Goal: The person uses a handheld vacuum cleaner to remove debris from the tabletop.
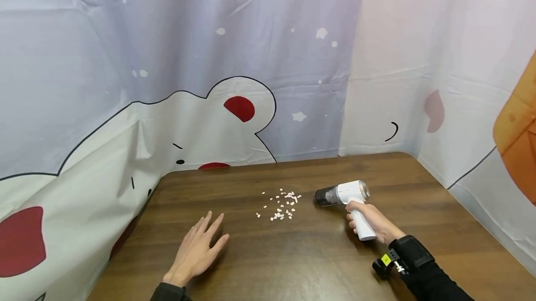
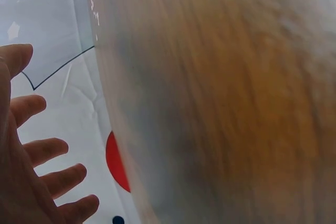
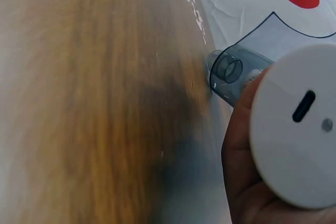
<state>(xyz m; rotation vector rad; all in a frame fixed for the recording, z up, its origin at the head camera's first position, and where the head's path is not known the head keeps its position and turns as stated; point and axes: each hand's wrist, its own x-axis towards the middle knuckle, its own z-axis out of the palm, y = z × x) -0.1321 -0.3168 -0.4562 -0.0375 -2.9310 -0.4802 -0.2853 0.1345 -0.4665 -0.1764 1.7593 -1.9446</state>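
A white handheld vacuum cleaner with a dark see-through nozzle is gripped by its handle in my right hand. Its nozzle points left, close to the tabletop. In the right wrist view the round base of the handle faces the camera, with the clear nozzle beyond it. Small white paper scraps lie scattered on the table, left of the nozzle and apart from it. My left hand is at the left of the table, fingers spread and holding nothing; the left wrist view shows its fingers slightly bent.
The brown wooden table has rounded far corners. A printed curtain hangs behind it and along both sides. A black wrist strap with a small camera sits on the right forearm, low over the table.
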